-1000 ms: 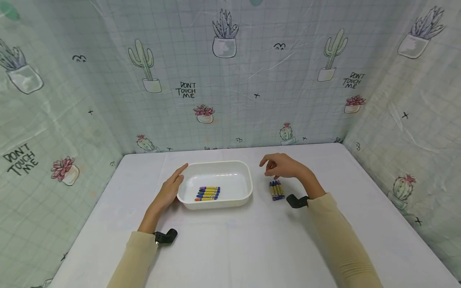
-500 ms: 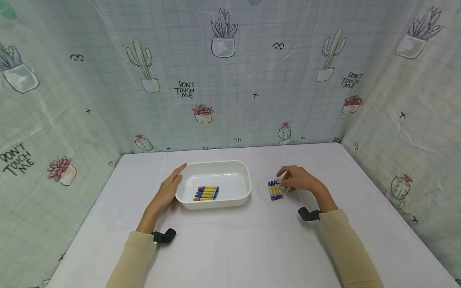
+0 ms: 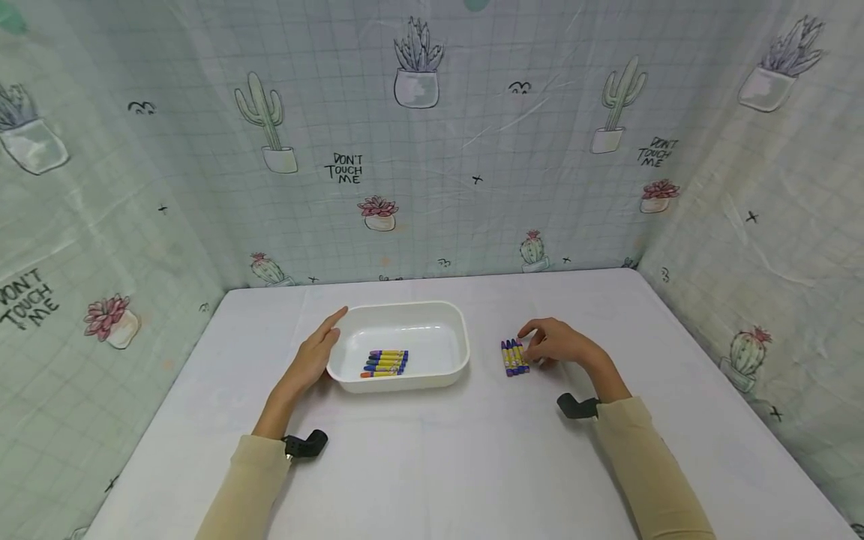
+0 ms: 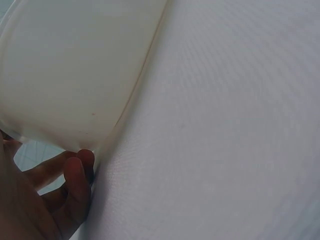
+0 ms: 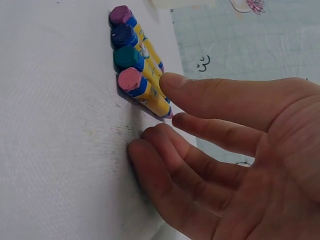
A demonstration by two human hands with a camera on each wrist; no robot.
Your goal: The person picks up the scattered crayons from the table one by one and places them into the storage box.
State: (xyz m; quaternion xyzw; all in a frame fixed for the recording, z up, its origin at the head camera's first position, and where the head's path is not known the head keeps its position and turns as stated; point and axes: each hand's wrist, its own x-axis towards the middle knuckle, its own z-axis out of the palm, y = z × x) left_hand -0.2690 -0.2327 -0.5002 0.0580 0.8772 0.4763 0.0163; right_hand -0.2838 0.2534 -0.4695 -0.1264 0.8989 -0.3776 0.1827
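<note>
My left hand [image 3: 315, 358] lies along the left end of a white tray [image 3: 432, 382], one finger reaching up its rim. In the left wrist view its bent fingertips meet the outside of the tray wall [image 4: 75, 75]. Right of the tray, several crayons lie side by side in yellow wrappers: purple [image 5: 120, 16], dark blue [image 5: 123, 35], teal [image 5: 128, 58] and pink [image 5: 132, 80]. My right hand [image 3: 559, 341] is over their right side. In the right wrist view its thumb overlaps the row and the index fingertip is by the pink crayon's point, other fingers loosely bent.
Inside the tray, toward its near left, several more crayons [image 3: 385, 363] lie in a row. A white cloth covers the table [image 3: 432, 465]. Behind it and along both sides hangs a cactus-print sheet [image 3: 445, 142].
The right hand has moved right and toward me, from behind the loose crayons to their right side, and then lowered slightly. The left hand stays at the tray; the crayons have not moved.
</note>
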